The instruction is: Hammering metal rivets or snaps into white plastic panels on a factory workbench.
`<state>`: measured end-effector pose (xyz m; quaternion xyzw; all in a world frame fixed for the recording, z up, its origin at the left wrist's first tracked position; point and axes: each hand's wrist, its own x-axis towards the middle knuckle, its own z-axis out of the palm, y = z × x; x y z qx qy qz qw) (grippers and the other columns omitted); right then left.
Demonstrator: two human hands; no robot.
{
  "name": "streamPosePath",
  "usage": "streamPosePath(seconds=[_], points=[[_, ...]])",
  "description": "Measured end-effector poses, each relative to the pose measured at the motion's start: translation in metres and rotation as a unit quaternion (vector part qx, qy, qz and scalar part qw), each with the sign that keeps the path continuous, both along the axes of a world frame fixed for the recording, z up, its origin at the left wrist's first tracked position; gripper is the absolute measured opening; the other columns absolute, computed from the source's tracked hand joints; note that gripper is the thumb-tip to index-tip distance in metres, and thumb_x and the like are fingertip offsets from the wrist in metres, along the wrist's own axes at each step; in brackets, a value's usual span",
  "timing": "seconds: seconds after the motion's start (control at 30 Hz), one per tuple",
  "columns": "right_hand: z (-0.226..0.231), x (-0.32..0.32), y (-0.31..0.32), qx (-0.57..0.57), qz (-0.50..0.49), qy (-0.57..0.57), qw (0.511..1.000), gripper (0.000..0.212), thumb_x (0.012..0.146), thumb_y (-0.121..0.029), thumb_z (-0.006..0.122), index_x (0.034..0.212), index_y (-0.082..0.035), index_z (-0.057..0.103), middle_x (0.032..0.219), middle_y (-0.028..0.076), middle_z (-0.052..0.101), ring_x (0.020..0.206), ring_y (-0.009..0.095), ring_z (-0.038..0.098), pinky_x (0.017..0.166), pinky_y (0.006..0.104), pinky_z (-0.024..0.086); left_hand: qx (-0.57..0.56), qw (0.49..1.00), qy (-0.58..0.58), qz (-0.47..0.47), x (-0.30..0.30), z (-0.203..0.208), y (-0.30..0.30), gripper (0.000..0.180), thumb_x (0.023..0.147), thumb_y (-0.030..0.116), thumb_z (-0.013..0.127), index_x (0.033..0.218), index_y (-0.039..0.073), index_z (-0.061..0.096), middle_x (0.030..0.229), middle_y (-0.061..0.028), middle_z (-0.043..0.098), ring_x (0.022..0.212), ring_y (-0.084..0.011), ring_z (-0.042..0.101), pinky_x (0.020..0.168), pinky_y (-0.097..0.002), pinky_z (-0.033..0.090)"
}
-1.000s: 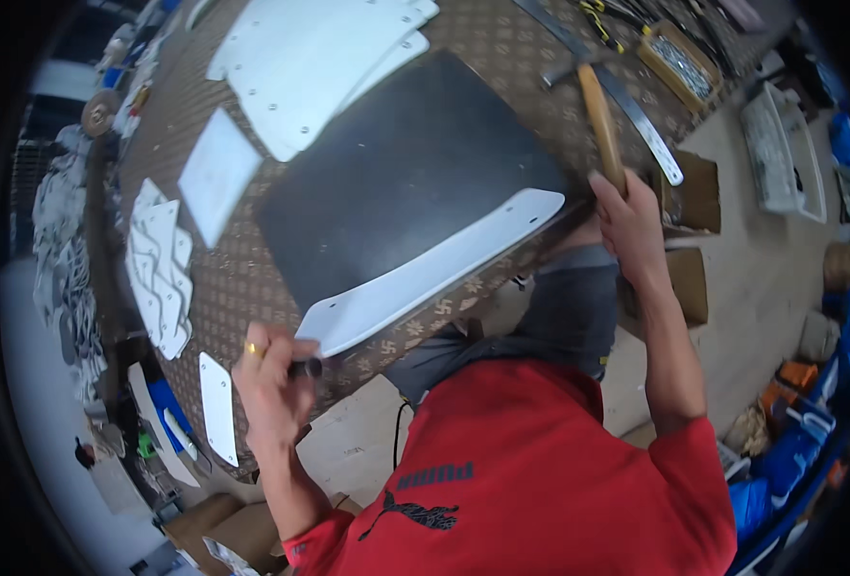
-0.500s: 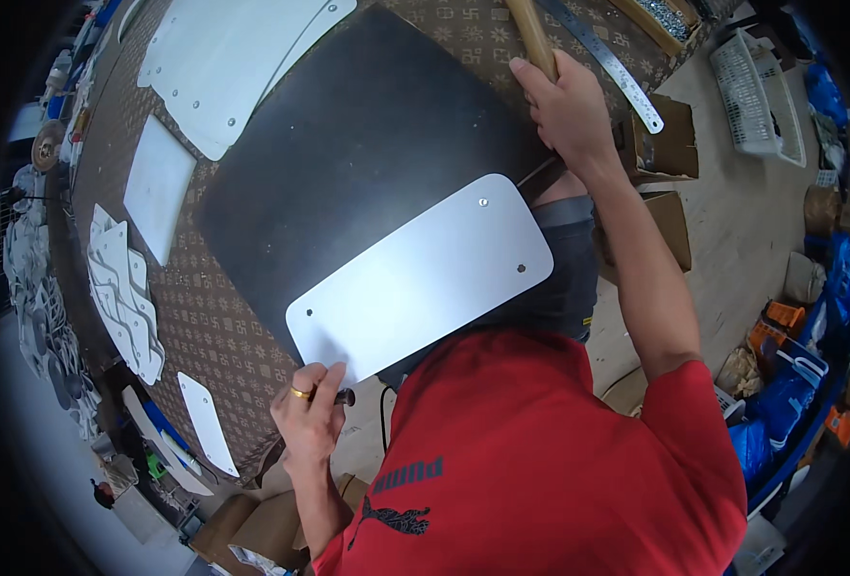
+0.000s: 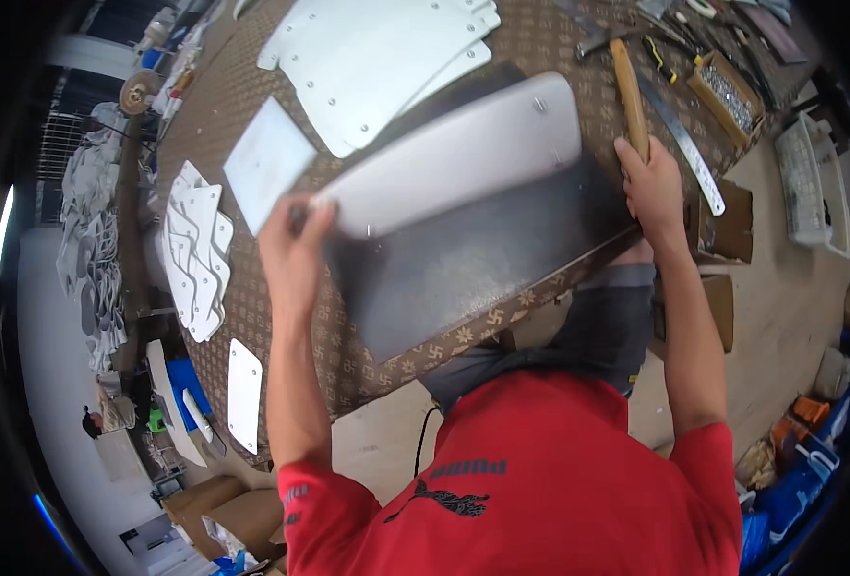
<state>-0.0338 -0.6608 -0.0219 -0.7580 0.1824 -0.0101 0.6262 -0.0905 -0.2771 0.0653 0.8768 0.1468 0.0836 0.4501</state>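
While I'm leaning over the workbench with the brown patterned cloth (image 3: 252, 326), here's the layout going left to right. Near the left edge sits a stack of wavy-cut white sheet pieces (image 3: 194, 252), with a small white rounded strip (image 3: 244, 394) closer to the near-left corner. Just past those lies a pale rectangular plate (image 3: 269, 163). My left hand (image 3: 295, 254) is closed around the left end of a long grey metal panel with rounded corners and small rivet holes (image 3: 458, 154), fingers curled over its edge. That panel lies over the dark steel slab (image 3: 473, 259) in the middle of the bench, close to the near edge. Behind it, toward the far edge, is a pile of bigger white cut panels (image 3: 377, 58). My right hand (image 3: 650, 187) is wrapped tight on a wooden-handled hammer (image 3: 626, 96), right at the slab's right end. Beside it runs a long steel ruler (image 3: 682, 144), and a small box of screws (image 3: 727, 91) sits by the far-right corner.
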Motion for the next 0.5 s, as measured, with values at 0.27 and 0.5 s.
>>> streamPosePath(seconds=[0.27, 0.5], points=[[-0.006, -0.001, 0.007, -0.022, 0.007, -0.068, 0.997, 0.025, 0.100, -0.026, 0.063, 0.085, -0.012, 0.048, 0.060, -0.006, 0.042, 0.044, 0.004, 0.039, 0.036, 0.0242, 0.030, 0.014, 0.988, -0.142, 0.059, 0.117, -0.025, 0.064, 0.036, 0.089, 0.025, 0.075, 0.110, -0.005, 0.071, 0.096, -0.0092, 0.069, 0.094, -0.0173, 0.058, 0.086, -0.0321, 0.046], [-0.035, 0.006, 0.001, -0.028, 0.006, -0.068, 0.997, 0.022, 0.101, -0.027, 0.062, 0.088, -0.015, 0.049, 0.057, -0.008, 0.037, 0.040, 0.003, 0.036, 0.034, 0.0221, 0.026, 0.042, 0.981, -0.082, 0.171, 0.028, -0.056, 0.162, 0.030, 0.090, 0.022, 0.074, 0.109, -0.002, 0.072, 0.097, -0.0051, 0.070, 0.090, -0.0123, 0.059, 0.082, -0.0274, 0.047]])
